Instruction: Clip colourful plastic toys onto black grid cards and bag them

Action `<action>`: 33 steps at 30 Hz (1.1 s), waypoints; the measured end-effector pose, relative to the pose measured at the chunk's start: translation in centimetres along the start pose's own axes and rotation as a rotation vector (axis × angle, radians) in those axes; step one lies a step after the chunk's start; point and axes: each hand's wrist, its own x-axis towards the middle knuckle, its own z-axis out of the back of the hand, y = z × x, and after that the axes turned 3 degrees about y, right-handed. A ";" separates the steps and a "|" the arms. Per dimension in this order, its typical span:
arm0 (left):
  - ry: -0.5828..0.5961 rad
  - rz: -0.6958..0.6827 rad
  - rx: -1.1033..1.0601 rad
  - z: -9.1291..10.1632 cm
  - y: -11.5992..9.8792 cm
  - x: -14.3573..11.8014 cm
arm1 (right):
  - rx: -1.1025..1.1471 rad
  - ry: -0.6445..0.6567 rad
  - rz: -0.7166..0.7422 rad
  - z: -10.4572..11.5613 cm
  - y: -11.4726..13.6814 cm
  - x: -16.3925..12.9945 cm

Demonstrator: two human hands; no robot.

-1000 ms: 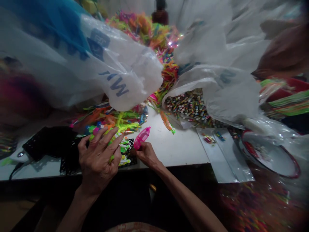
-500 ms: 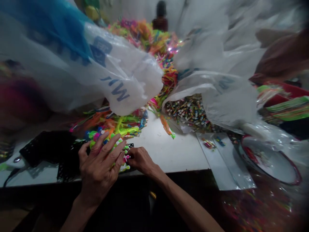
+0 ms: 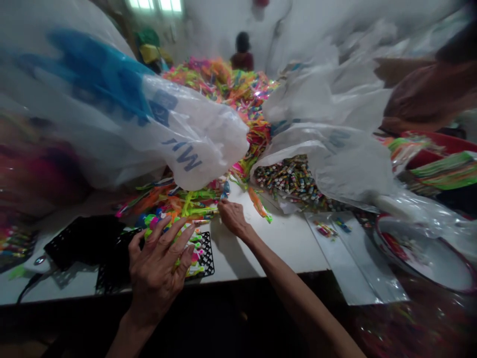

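Observation:
My left hand (image 3: 158, 253) lies with fingers stretched and spread over bright plastic pieces (image 3: 196, 253). These stand in rows in a black perforated tray (image 3: 208, 256), partly hidden beneath the palm. Beyond the tray, my right hand (image 3: 233, 218) is closed at the right end of a heap of neon strips with small printed tubes (image 3: 196, 199). Its fingertips are pinched close to a small blue piece (image 3: 226, 189); whatever they hold is hidden.
White plastic bags flank the table: one (image 3: 208, 134) at left, another (image 3: 335, 159) spilling small printed tubes (image 3: 288, 176). Clear plastic sleeves (image 3: 357, 263) and a red-rimmed basin (image 3: 428, 263) stand right. Black trays (image 3: 84, 238) lie left. A person (image 3: 242, 54) is at the back.
My right hand has left the tray's edge and moved up and right to the end of the heap. My left hand keeps its place over the pieces. The camera view has tilted slightly upward.

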 end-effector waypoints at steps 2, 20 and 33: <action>-0.004 -0.001 -0.002 0.0 0.0 0.1 | 0.128 -0.004 -0.065 0.8 -2.7 -0.7; 0.000 0.025 -0.015 0.0 -0.2 0.0 | 0.018 0.109 -0.093 0.9 -4.1 -8.3; 0.039 0.019 -0.022 0.3 -0.1 -0.1 | 1.055 0.186 0.067 -2.6 3.3 -9.4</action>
